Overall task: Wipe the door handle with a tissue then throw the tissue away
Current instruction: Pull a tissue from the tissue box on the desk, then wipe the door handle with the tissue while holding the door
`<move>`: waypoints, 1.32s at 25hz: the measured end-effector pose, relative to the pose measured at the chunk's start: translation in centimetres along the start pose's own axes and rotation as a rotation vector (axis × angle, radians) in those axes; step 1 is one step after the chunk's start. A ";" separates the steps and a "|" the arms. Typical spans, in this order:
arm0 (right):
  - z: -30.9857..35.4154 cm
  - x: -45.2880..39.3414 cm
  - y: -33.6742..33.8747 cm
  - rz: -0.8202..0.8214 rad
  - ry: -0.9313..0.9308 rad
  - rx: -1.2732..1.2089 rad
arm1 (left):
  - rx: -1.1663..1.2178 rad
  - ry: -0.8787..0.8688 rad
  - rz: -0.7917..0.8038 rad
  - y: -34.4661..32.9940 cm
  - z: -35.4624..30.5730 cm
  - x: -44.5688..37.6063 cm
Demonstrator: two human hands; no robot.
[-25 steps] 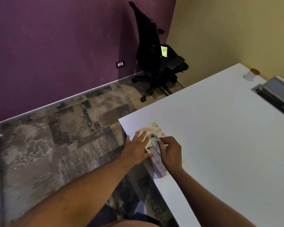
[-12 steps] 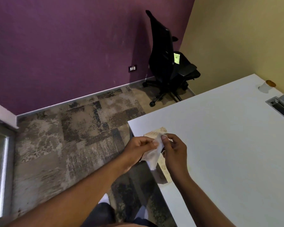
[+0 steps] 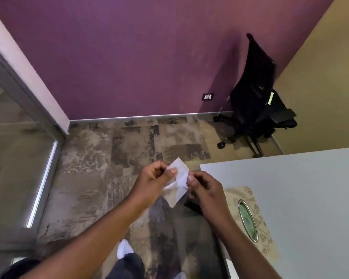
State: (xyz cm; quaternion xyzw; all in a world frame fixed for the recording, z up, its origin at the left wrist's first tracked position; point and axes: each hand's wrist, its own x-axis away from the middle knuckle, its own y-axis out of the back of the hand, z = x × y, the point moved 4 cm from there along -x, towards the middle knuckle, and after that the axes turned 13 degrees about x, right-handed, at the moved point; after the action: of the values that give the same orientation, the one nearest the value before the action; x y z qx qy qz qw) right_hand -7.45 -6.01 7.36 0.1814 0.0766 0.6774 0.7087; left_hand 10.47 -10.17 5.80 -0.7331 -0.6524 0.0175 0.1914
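A white tissue (image 3: 177, 182) hangs between my two hands over the carpet, just off the table's corner. My left hand (image 3: 153, 182) pinches its upper left edge and my right hand (image 3: 205, 188) pinches its right edge. The tan patterned tissue box (image 3: 250, 216) with an oval opening lies on the white table (image 3: 300, 188) to the right of my right hand. No door handle is in view; a glass door (image 3: 14, 158) with a grey frame stands at the far left.
A black office chair (image 3: 258, 105) stands in the far corner by the purple wall. Patterned carpet (image 3: 117, 158) covers the floor. My leg and a white shoe (image 3: 124, 248) show below my arms.
The tissue has come out of the box and both hands now hold it away from the table. My view has swung left, bringing the glass door into sight.
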 end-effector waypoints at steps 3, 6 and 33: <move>3.9 -2.4 -4.1 0.162 0.006 -0.060 | -0.021 -0.074 0.003 3.4 -1.9 -0.1; 6.7 -5.0 -8.1 0.238 0.041 0.034 | -0.024 -0.110 -0.045 8.1 -4.3 -0.6; 21.9 -24.6 -33.9 1.046 0.482 0.221 | -0.120 -0.449 -0.743 33.1 -18.6 -5.3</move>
State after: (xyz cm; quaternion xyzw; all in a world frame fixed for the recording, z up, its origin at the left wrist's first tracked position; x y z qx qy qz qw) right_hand 30.21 -34.25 11.93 0.1088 0.2062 0.9473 0.2199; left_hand 46.22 -22.53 11.77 -0.4363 -0.8972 0.0683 -0.0048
